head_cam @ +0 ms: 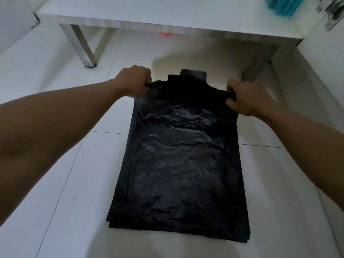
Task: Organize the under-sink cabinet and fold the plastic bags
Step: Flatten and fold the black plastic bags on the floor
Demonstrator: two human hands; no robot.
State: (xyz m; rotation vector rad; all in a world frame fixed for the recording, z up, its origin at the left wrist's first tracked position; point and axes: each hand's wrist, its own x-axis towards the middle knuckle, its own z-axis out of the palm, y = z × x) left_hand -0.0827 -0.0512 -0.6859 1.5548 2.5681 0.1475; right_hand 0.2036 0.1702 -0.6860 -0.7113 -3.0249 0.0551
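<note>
Entry: one black plastic bag (178, 155), which we recorded lying flat and crinkled on the white tiled floor (55, 183), with its far end just in front of a low white table (167, 21) on metal legs. Our left hand (137, 81) gripped the bag's far left corner in curled fingers, and our right hand (245, 97) pinched the far right corner. Also noted: a blurred blue container (283, 4) on the tabletop, far right.

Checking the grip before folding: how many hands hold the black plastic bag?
2. The left hand grips the black plastic bag at its far left corner; the right hand grips its far right corner. Both are in full view.
</note>
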